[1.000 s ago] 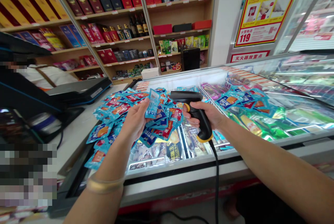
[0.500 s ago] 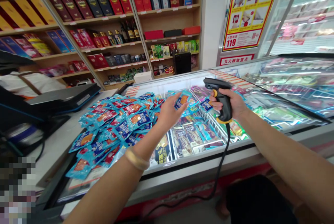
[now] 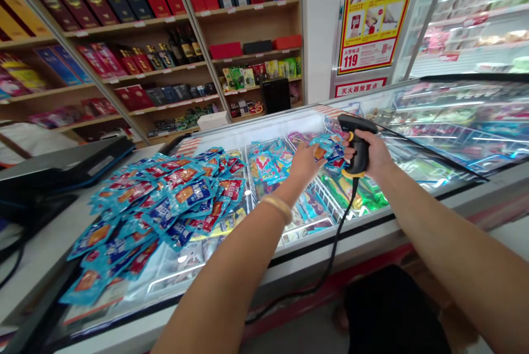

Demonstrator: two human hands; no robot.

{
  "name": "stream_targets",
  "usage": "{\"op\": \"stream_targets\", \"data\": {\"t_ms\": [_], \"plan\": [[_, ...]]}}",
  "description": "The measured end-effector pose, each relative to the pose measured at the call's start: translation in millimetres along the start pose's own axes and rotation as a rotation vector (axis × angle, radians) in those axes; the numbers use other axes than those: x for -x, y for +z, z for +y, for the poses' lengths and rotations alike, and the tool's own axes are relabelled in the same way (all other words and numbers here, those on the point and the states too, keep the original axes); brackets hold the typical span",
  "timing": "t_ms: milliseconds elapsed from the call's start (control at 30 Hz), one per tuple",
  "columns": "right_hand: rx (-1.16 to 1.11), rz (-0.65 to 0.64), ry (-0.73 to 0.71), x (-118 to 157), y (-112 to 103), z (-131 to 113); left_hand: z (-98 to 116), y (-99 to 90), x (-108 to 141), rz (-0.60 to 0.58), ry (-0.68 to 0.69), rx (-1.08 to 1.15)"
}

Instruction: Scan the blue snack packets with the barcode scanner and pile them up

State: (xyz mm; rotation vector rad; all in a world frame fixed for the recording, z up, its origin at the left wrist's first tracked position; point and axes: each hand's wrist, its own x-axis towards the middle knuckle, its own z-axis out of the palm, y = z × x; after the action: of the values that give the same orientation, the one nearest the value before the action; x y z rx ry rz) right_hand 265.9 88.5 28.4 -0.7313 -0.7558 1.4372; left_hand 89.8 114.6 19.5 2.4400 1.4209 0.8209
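My right hand [image 3: 374, 156] is wrapped round the handle of a black and yellow barcode scanner [image 3: 356, 150], whose cord hangs down over the freezer's front edge. My left hand [image 3: 306, 165], a gold bangle on its wrist, is just left of the scanner, fingers closed on small blue snack packets [image 3: 328, 149] beside the scanner. A large heap of blue and red snack packets [image 3: 177, 189] lies on the freezer's glass top to the left. Through the glass, wire baskets of wrapped ice creams [image 3: 270, 161] show beneath my hands.
A dark electronic device [image 3: 99, 158] stands on the counter [image 3: 49, 255] at the left. Shelves [image 3: 243, 8] with boxes and bottles line the back wall. A black box [image 3: 276, 95] stands behind the freezer. The freezer's front rail [image 3: 372, 230] runs across before me.
The view has shifted right. My left hand has moved right, towards the scanner, away from the heap, and its spread fingers have closed on packets. My right hand still holds the scanner.
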Motion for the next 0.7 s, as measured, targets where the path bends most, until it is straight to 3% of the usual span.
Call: {"op": "stream_targets", "data": {"t_ms": [167, 300, 433, 533, 600, 700], "plan": [[0.002, -0.022, -0.049, 5.8, 1.2, -3.3, -2.4, -8.9, -1.2, 0.012, -0.016, 0.033], [-0.015, -0.038, -0.056, 13.1, 18.5, 1.3, -24.4, -49.1, 21.8, 0.115, 0.036, 0.007], [-0.01, -0.119, 0.016, 13.3, 54.7, 17.8, -66.6, -112.4, 55.8, 0.204, -0.021, -0.097], [-0.017, -0.224, 0.101, 8.9, 91.2, 37.2, -101.1, -155.7, 82.1, 0.289, -0.151, -0.219], [-0.034, -0.282, 0.147, 5.3, 117.7, 51.9, -120.5, -176.1, 97.9, 0.325, -0.256, -0.312], [-0.046, -0.36, 0.23, 1.4, 154.2, 74.5, -139.9, -192.1, 116.1, 0.326, -0.422, -0.439]]}}
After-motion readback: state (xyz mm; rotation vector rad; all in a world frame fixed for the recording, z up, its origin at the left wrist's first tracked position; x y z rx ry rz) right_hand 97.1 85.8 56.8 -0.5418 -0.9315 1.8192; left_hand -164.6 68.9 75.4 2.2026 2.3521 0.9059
